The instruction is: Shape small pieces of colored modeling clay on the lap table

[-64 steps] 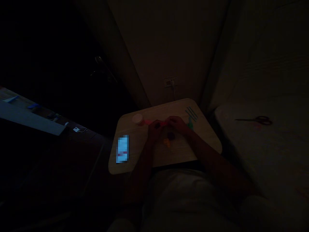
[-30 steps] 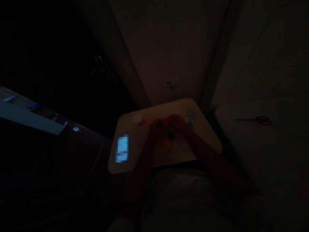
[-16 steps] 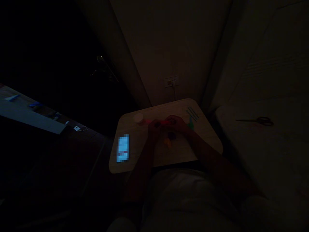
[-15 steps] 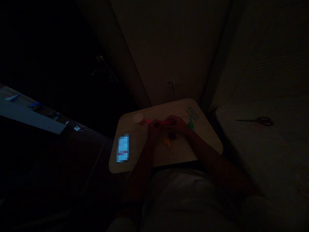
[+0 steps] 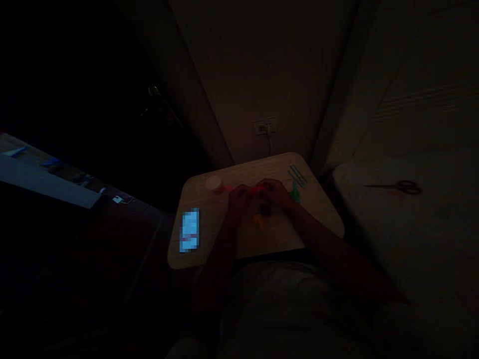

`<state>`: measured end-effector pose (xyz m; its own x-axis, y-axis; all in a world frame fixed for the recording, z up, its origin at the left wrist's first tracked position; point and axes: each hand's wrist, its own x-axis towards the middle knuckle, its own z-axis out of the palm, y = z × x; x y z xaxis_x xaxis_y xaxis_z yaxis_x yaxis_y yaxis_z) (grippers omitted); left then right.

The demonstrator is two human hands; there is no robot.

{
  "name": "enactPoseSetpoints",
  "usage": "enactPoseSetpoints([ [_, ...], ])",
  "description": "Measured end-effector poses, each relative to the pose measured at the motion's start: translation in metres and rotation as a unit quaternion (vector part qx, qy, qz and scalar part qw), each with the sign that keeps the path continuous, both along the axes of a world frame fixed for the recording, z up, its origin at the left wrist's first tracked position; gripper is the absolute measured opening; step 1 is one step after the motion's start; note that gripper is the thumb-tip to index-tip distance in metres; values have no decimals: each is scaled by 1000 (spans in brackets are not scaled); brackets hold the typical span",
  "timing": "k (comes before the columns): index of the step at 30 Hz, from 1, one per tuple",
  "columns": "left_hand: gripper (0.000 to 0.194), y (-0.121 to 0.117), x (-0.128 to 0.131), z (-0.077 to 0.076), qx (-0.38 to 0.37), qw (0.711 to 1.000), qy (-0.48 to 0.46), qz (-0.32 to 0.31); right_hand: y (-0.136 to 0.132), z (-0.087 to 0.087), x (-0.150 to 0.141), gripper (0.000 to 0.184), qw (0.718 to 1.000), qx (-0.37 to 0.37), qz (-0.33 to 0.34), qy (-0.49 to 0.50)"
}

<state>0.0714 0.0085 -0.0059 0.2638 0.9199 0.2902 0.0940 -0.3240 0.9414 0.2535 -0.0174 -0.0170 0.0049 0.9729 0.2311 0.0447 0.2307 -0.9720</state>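
The room is very dark. Over a small wooden table (image 5: 318, 209) my left hand (image 5: 238, 198) and my right hand (image 5: 275, 193) meet, both closed on a small bright pink piece (image 5: 255, 189) held between them. Just below the hands lies a small orange piece (image 5: 258, 220) beside a dark lump (image 5: 266, 211). A green piece (image 5: 295, 192) rests to the right of my right hand.
A lit phone (image 5: 190, 230) lies on the table's left side. A small round pale tub (image 5: 213, 184) stands at the back left, thin teal sticks (image 5: 297, 175) at the back right. Scissors (image 5: 404, 186) lie on the pale bed to the right. A wall socket (image 5: 265, 126) is behind.
The hands stay together over the table, shifting only slightly around the pink piece. Nothing else has moved.
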Motion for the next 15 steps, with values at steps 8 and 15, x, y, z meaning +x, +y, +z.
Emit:
enactPoseSetpoints([
  [8,41,-5,9,0,-43,999,-23,-2,4,-4,1,30,1000,0,12,11],
  [15,39,-6,11,4,26,999,20,4,6,-8,0,31,999,-28,-14,3],
])
